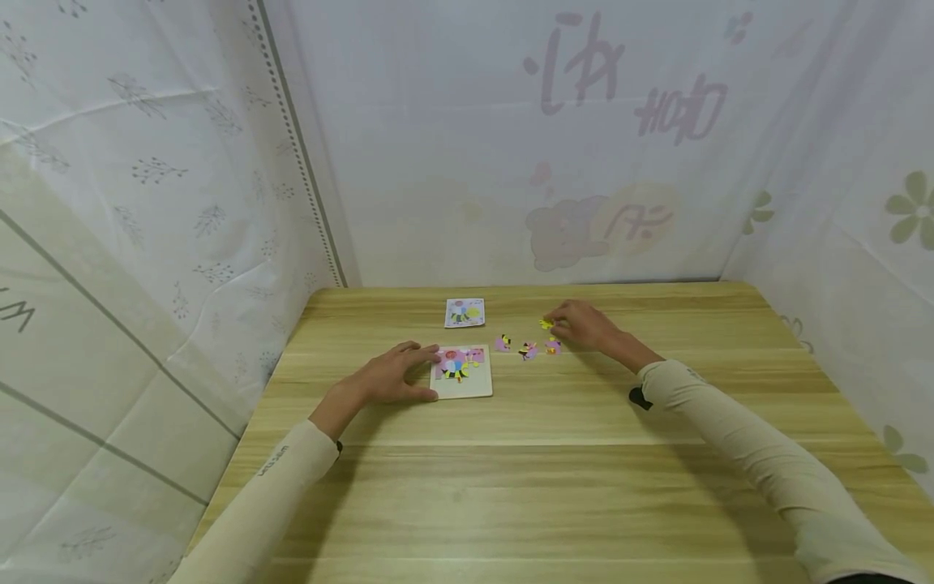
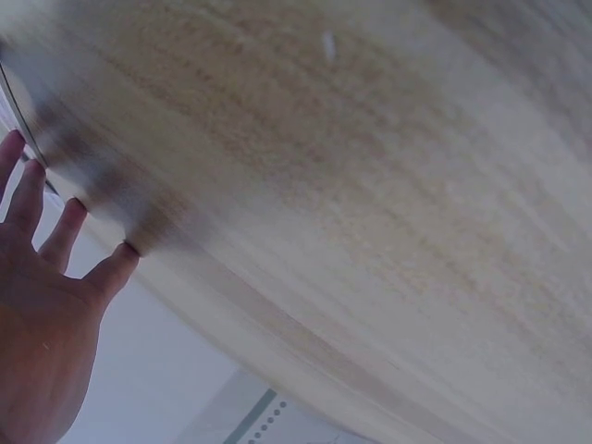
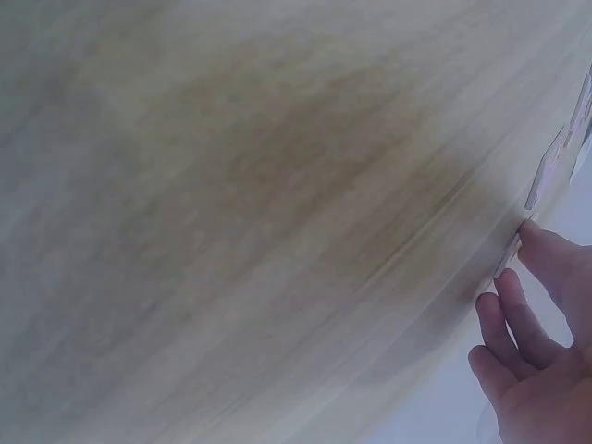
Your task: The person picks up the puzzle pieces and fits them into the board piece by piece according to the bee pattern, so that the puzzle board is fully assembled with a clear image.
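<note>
A square puzzle board [image 1: 461, 389] lies on the table, its upper part partly filled with a pink, yellow and black picture. My left hand [image 1: 390, 375] rests at its left side with fingers spread, the thumb by the lower left corner and a fingertip on the upper left edge. To the right, my right hand [image 1: 586, 326] pinches a yellow puzzle piece [image 1: 546, 323] at the table surface. The right wrist view has that piece [image 3: 508, 253] edge-on between thumb and fingers. Loose pieces lie nearby: a pink one [image 1: 503, 343], a mixed-colour one [image 1: 528, 351] and a purple-orange one [image 1: 552, 348].
Behind the board lies a picture card [image 1: 464, 313] with a similar design. The wooden table [image 1: 467, 503] ends at a back edge close to a hanging printed cloth [image 1: 438, 162]. More cloth hangs along the left and right sides.
</note>
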`<action>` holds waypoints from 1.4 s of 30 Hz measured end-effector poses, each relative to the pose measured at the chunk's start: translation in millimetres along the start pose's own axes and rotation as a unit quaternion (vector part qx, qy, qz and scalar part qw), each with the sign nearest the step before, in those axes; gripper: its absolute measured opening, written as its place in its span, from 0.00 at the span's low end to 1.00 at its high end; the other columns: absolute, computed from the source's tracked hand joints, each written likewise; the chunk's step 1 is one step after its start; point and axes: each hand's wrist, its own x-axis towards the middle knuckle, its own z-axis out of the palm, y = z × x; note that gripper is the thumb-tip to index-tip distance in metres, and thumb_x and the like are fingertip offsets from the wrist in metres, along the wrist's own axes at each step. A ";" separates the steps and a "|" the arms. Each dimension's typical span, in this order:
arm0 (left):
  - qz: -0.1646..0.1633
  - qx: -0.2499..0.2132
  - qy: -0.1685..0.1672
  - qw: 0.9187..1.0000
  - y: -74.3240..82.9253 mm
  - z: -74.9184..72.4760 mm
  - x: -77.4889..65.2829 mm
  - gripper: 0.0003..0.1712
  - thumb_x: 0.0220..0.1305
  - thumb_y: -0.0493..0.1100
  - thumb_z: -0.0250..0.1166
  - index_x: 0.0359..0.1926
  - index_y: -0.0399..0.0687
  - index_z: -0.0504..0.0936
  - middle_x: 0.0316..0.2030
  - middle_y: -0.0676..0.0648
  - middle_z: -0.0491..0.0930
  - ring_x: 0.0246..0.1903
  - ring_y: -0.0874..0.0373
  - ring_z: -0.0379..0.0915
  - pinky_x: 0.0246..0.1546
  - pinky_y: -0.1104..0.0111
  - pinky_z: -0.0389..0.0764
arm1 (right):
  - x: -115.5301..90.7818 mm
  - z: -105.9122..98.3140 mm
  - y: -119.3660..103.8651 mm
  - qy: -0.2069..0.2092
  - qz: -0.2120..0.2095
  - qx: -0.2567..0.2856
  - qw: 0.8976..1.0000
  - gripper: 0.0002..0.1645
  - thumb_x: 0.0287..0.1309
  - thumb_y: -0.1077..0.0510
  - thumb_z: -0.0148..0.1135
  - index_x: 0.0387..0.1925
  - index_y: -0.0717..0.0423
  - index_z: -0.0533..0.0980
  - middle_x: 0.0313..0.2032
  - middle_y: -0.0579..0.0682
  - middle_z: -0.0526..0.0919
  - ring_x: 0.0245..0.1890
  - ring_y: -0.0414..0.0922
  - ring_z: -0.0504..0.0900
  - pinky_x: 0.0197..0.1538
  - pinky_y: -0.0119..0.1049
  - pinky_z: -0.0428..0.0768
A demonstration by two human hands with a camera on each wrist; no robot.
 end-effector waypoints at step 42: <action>0.005 0.002 0.001 1.000 0.5 -1.9 0.0 0.44 0.63 0.67 0.71 0.74 0.57 0.72 0.79 0.51 0.60 0.77 0.41 0.52 0.71 0.37 0.62 | 21.5 26.8 -83.6 0.003 -0.116 -0.021 0.993 0.13 0.68 0.61 0.69 0.51 0.56 0.88 0.47 0.55 0.85 0.46 0.49 0.82 0.46 0.43 0.84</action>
